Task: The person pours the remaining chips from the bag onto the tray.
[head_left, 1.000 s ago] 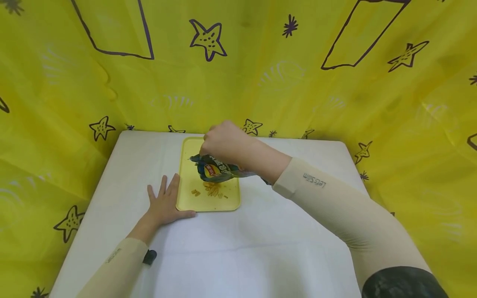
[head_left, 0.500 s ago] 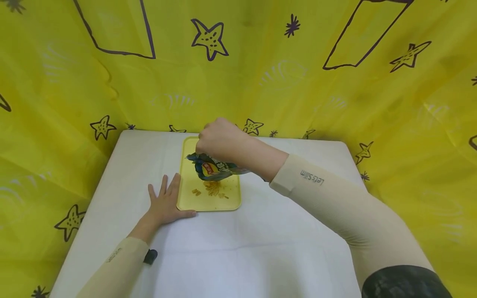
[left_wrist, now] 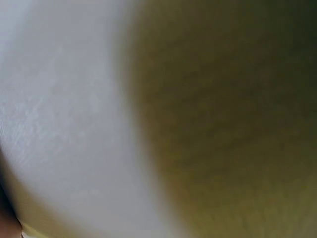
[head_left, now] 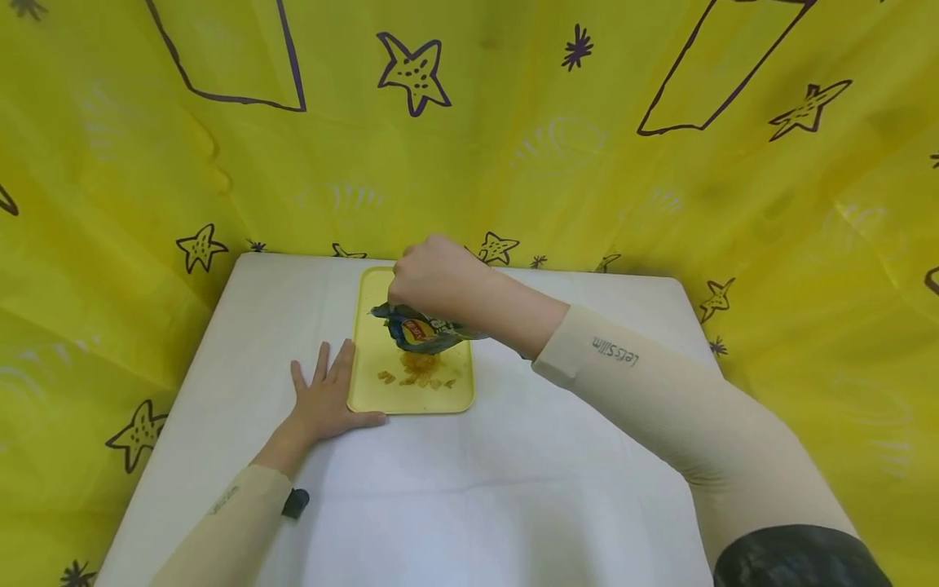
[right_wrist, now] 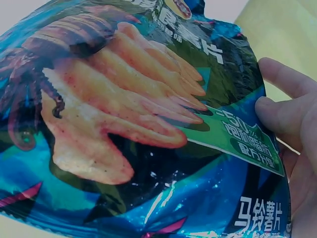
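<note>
A dark blue and green bag of potato chips [head_left: 421, 333] is tipped over a yellow tray [head_left: 402, 399], mouth downward. My right hand [head_left: 440, 277] grips it from above; in the right wrist view, thumb and fingers [right_wrist: 290, 114] pinch the side of the shiny bag [right_wrist: 148, 129]. Below the bag lies a small heap of broken chips [head_left: 420, 367], with loose pieces around it. My left hand [head_left: 323, 405] rests spread at the near left corner of the tray, thumb along the near edge and fingers by the left edge. The left wrist view is mostly blurred.
The tray sits on a table covered with a white cloth [head_left: 513, 489]. A yellow curtain [head_left: 469, 163] with drawn stars hangs behind and at both sides of the table. A dark strap piece [head_left: 296, 504] shows by the left sleeve.
The heap of chips on the tray has grown, with more pieces near it. The bag and my right hand have shifted slightly left. My left hand stays in place.
</note>
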`<action>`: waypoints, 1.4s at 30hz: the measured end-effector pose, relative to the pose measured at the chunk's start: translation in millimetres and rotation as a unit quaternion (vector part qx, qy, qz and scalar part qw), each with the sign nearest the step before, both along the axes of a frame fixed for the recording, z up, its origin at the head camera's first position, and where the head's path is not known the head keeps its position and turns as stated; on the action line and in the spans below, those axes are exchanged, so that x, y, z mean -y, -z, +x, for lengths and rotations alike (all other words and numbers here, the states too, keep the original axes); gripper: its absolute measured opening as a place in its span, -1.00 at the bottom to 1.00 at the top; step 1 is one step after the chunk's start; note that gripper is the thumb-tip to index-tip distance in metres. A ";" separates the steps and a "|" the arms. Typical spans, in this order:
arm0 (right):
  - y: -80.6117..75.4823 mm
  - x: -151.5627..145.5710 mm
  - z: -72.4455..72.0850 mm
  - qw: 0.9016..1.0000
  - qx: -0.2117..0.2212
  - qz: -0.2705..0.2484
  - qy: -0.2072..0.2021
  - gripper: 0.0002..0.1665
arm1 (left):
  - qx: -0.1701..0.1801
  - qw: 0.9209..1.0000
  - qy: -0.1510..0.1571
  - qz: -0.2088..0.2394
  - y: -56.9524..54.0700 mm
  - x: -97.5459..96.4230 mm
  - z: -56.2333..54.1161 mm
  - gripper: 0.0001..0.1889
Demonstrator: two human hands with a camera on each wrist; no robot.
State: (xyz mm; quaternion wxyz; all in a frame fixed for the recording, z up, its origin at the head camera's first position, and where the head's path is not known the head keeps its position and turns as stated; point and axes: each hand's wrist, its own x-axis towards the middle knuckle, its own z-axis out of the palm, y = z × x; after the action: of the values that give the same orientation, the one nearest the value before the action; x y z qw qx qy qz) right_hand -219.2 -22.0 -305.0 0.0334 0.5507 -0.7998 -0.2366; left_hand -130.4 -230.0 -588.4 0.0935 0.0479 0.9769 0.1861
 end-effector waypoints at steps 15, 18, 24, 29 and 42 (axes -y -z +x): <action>-5.6 1.4 -0.4 1.000 0.000 0.001 0.007 -0.83 | 0.001 1.000 0.000 -0.004 -1.2 -0.8 -0.7 0.54; -5.5 2.1 0.5 1.000 0.000 0.000 0.002 -0.85 | 0.001 1.000 0.000 -0.006 -1.6 -0.5 0.3 0.53; -7.0 2.9 0.8 1.000 -0.002 0.000 0.001 -0.87 | -0.006 1.000 -0.002 0.002 -4.1 -1.7 1.8 0.52; -8.6 2.6 1.0 1.000 -0.002 -0.002 0.006 -0.86 | -0.005 1.000 -0.002 0.000 -6.1 -3.5 1.9 0.52; -11.4 0.2 1.8 1.000 -0.002 -0.005 0.007 -0.84 | -0.004 1.000 0.004 -0.008 -5.4 -2.6 0.5 0.53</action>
State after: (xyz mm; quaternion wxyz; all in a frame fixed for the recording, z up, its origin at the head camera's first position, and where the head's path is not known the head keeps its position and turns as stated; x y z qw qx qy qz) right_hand -217.4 -22.2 -293.5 0.0364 0.5443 -0.8048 -0.2338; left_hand -129.9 -227.4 -583.0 0.0910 0.0514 0.9786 0.1775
